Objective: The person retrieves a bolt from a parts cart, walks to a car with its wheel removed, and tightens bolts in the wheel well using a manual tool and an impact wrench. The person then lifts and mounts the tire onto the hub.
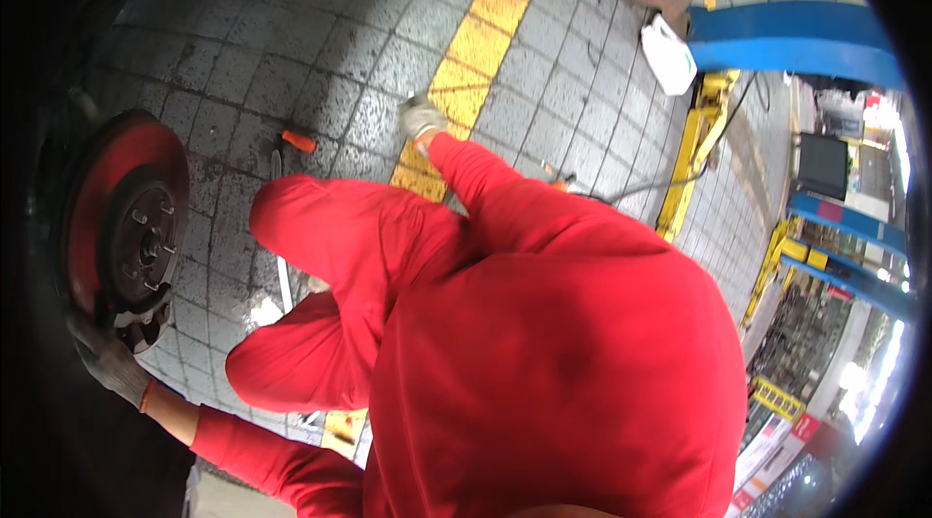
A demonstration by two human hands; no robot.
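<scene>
A brake disc (126, 217) with a reddish rim and bare wheel studs around its hub stands at the left. At its lower edge sits a dark metal brake caliper part (144, 329). My left hand (112, 363), in a grey work glove, is closed against that part, with some fingers lost in shadow. Out over the floor, by the yellow line, is my right hand (422, 118), also gloved. Its fingers are curled in, and what they hold, if anything, is hidden. An orange tool handle (299, 141) lies on the tiles between the disc and my right hand.
My red-clad knees (301, 217) are bent beside a long silvery tool (282, 270) on the floor. A yellow line (485, 28) crosses the grey tiles. At the right are a white jug (668, 57), a blue lift beam (796, 37) and a yellow metal arm (687, 168) with a cable.
</scene>
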